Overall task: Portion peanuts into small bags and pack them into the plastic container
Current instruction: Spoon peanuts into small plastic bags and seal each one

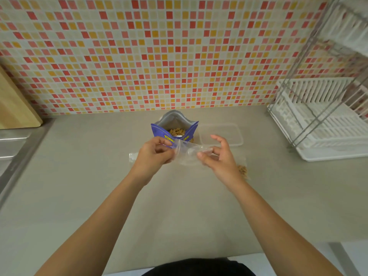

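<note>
A blue peanut pouch (175,128) stands open on the counter near the wall, with peanuts showing inside. Right of it sits an empty clear plastic container (229,134). In front of the pouch, both hands hold a small clear bag (186,154) above the counter. My left hand (155,154) pinches its left edge and my right hand (217,154) pinches its right edge. A small bag with peanuts in it (243,170) lies on the counter just right of my right wrist. More clear bags (132,157) lie flat, partly hidden under my left hand.
A white dish rack with a wire frame (322,120) stands at the right. A wooden board (14,104) leans at the far left above a steel sink edge (12,144). The tiled wall rises behind the grey counter (179,206).
</note>
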{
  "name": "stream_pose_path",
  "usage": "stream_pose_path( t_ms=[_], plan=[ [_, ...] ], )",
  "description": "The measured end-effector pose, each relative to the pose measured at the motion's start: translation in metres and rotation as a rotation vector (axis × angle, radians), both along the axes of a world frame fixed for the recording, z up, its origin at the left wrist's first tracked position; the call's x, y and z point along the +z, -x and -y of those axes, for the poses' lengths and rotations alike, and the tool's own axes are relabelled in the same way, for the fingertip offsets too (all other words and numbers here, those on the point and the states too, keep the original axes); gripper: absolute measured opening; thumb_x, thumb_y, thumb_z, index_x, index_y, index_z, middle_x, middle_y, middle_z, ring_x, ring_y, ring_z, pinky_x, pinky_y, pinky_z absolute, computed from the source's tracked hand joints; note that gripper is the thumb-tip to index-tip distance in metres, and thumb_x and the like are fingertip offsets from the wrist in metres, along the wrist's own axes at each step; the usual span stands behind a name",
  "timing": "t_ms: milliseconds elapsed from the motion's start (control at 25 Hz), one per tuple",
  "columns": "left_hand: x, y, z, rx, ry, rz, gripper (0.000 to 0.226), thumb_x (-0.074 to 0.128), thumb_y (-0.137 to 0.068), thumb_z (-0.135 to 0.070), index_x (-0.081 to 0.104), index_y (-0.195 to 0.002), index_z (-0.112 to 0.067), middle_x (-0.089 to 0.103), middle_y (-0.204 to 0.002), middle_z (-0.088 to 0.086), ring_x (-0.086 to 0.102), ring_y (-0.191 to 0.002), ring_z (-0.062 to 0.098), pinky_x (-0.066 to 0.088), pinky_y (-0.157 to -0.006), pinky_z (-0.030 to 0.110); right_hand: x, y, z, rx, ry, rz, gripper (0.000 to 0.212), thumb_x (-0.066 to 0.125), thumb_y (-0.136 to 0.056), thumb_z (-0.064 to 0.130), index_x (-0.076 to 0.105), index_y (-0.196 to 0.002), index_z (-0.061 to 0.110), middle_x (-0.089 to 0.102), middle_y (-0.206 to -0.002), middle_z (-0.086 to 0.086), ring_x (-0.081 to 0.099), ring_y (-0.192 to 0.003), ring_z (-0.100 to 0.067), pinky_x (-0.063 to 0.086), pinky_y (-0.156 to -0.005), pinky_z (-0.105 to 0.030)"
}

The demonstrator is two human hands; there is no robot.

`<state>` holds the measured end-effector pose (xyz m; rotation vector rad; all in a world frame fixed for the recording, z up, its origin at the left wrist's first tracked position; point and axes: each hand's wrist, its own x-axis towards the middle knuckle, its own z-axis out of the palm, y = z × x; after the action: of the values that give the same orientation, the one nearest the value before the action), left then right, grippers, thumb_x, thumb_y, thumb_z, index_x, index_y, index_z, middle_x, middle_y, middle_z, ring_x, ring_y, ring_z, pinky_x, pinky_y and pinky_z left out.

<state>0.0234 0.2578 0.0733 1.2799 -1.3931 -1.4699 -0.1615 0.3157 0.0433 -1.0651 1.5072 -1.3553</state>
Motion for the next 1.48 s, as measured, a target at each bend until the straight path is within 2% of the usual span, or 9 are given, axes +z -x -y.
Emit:
stream_pose_path(
  t_ms=[240, 640, 720, 800, 920, 1040, 1200, 1360, 1480],
  plan=[
    [0.01, 0.018, -0.009, 0.04, 0.033, 0.075, 0.019, 0.061, -0.081, 0.004, 0.069, -0.072, -0.012, 0.061, -0.062, 0.011, 0.053, -0.06, 0.018, 0.05, -0.067, 0.026, 0.013, 0.025, 0.002, 0.009, -0.022, 0.264, 0.048, 0.056, -0.088, 0.0, 0.039, -0.123, 0.026, 0.071, -0.066, 0.007, 0.065, -0.062, -0.004, 0.053, -0.068, -0.02],
    [0.023, 0.023, -0.015, 0.062, 0.093, 0.196, 0.014, 0.059, -0.081, -0.003, 0.068, -0.07, -0.007, 0.062, -0.058, 0.004, 0.05, -0.052, 0.007, 0.043, -0.051, 0.012, 0.018, 0.035, 0.002, 0.017, -0.054, 0.395, 0.037, 0.056, -0.088, 0.002, 0.047, -0.117, 0.023, 0.07, -0.07, 0.006, 0.066, -0.067, -0.007, 0.054, -0.067, -0.018],
    [0.024, 0.022, -0.015, 0.083, 0.103, 0.198, 0.019, 0.059, -0.08, -0.002, 0.067, -0.065, -0.012, 0.059, -0.052, -0.002, 0.047, -0.05, 0.007, 0.04, -0.049, 0.013, 0.015, 0.032, 0.003, -0.02, -0.066, 0.249, 0.04, 0.053, -0.091, 0.006, 0.042, -0.123, 0.025, 0.068, -0.099, -0.001, 0.063, -0.078, -0.007, 0.05, -0.073, -0.016],
    [0.026, 0.021, -0.014, 0.092, 0.101, 0.191, 0.025, 0.059, -0.079, -0.002, 0.065, -0.059, -0.016, 0.056, -0.047, -0.007, 0.046, -0.049, 0.007, 0.038, -0.049, 0.014, 0.014, 0.032, 0.001, -0.007, -0.005, -0.123, 0.053, 0.062, -0.087, 0.017, 0.036, -0.132, 0.022, 0.05, -0.129, -0.001, 0.052, -0.105, -0.006, 0.039, -0.088, -0.013],
    [0.028, 0.021, -0.012, 0.054, 0.107, 0.211, 0.025, 0.06, -0.077, 0.0, 0.066, -0.059, -0.016, 0.057, -0.052, -0.001, 0.048, -0.047, 0.003, 0.038, -0.048, 0.01, 0.02, 0.031, -0.002, 0.183, 0.278, -0.612, 0.078, 0.074, -0.072, 0.042, 0.039, -0.135, 0.015, 0.039, -0.133, 0.007, 0.036, -0.125, -0.002, 0.024, -0.104, -0.007],
    [0.031, 0.026, -0.013, 0.006, 0.102, 0.235, 0.017, 0.062, -0.077, 0.0, 0.068, -0.065, -0.012, 0.06, -0.06, 0.004, 0.05, -0.046, 0.0, 0.04, -0.049, 0.007, 0.027, 0.021, 0.004, 0.334, 0.284, -0.866, 0.095, 0.074, -0.061, 0.059, 0.036, -0.139, 0.019, 0.043, -0.138, 0.004, 0.037, -0.128, -0.01, 0.026, -0.109, -0.022],
    [0.031, 0.028, -0.014, -0.012, 0.117, 0.28, 0.012, 0.065, -0.075, -0.005, 0.07, -0.067, -0.011, 0.064, -0.062, 0.003, 0.052, -0.052, 0.003, 0.045, -0.057, 0.013, 0.023, 0.012, 0.012, 0.311, 0.254, -0.954, 0.093, 0.069, -0.059, 0.065, 0.042, -0.137, 0.021, 0.054, -0.131, 0.002, 0.046, -0.121, -0.018, 0.034, -0.105, -0.031],
    [0.025, 0.027, -0.013, -0.018, 0.119, 0.291, 0.009, 0.068, -0.076, -0.009, 0.072, -0.068, -0.012, 0.067, -0.065, 0.004, 0.055, -0.058, 0.01, 0.047, -0.064, 0.022, 0.019, 0.014, 0.011, 0.266, 0.295, -0.944, 0.076, 0.075, -0.062, 0.054, 0.054, -0.127, 0.02, 0.062, -0.121, -0.001, 0.052, -0.115, -0.02, 0.04, -0.1, -0.032],
    [0.026, 0.026, -0.014, -0.036, 0.097, 0.265, 0.009, 0.068, -0.079, -0.012, 0.073, -0.071, -0.014, 0.067, -0.066, 0.002, 0.056, -0.056, 0.008, 0.046, -0.059, 0.017, 0.019, 0.014, 0.012, 0.231, 0.368, -0.92, 0.061, 0.075, -0.063, 0.049, 0.062, -0.115, 0.02, 0.067, -0.111, 0.002, 0.057, -0.107, -0.017, 0.045, -0.094, -0.03]
  ],
)
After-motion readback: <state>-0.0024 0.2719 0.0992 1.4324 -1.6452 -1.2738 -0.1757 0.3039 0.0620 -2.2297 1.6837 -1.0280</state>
